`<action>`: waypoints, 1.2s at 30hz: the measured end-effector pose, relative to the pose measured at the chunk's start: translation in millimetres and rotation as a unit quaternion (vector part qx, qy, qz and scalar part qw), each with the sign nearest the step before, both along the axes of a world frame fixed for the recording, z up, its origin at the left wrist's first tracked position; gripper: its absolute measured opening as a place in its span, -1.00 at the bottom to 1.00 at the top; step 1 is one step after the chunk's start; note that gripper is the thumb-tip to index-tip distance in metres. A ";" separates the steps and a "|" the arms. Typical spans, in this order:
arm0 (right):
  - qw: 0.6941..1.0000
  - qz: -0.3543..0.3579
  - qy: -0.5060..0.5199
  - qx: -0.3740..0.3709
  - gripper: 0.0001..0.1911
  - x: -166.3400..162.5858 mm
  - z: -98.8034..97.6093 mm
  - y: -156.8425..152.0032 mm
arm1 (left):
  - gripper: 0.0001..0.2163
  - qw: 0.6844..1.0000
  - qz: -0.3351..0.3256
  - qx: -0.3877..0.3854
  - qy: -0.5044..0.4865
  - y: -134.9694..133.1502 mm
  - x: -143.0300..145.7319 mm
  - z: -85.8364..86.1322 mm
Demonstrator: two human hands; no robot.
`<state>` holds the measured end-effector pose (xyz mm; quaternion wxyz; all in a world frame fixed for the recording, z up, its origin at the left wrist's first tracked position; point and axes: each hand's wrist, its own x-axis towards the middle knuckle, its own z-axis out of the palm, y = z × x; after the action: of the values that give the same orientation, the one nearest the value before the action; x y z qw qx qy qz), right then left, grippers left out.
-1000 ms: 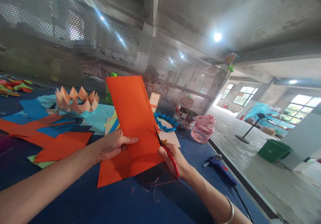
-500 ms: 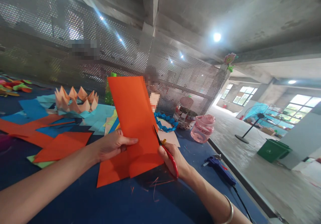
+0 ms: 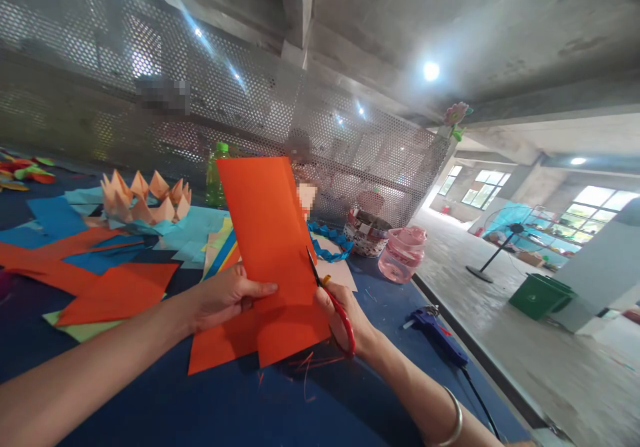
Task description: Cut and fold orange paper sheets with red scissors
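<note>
My left hand (image 3: 226, 295) pinches the lower left edge of an upright orange paper sheet (image 3: 267, 233), thumb across its front. To the right, my right hand (image 3: 345, 317) grips red-handled scissors (image 3: 334, 303) whose dark blades point up along the sheet's right edge. A second orange sheet (image 3: 220, 347) lies flat on the blue table (image 3: 200, 407) just under the held one. Thin red paper slivers (image 3: 307, 365) lie on the table below my hands.
Loose orange and blue sheets (image 3: 100, 280) cover the left of the table, with a paper crown (image 3: 143, 199) and a green bottle (image 3: 215, 177) behind. A blue paper chain (image 3: 333, 243), patterned bowl (image 3: 369, 232), pink jar (image 3: 403, 255) and blue glue gun (image 3: 440, 337) sit right. A perforated metal screen (image 3: 250, 113) backs the table.
The held orange sheet has dropped slightly and turned a little. Both hands keep their grips, and the view has shifted a bit so the green bottle now shows.
</note>
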<state>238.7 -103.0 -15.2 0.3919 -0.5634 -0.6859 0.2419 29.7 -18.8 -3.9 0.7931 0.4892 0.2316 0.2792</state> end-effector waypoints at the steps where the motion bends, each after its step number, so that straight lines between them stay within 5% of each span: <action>1: 1.000 -0.008 -0.005 0.003 -0.35 0.1 -1.2 0.3 | -0.63 1.000 0.001 0.000 -0.001 0.3 0.2 -0.3; 25: 0.999 -0.008 -0.038 0.034 -0.38 -1.7 2.2 -1.0 | -0.62 1.000 0.003 -0.018 -0.005 -1.0 2.2 1.4; 36: 0.990 0.058 0.125 -0.029 -0.42 -2.1 -8.0 7.4 | -0.71 1.000 0.014 0.013 0.000 -3.4 0.1 2.8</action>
<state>236.5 -95.6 -23.2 0.4434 -0.4990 -0.6559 0.3525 29.7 -22.1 -1.1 0.7826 0.4962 0.2352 0.2934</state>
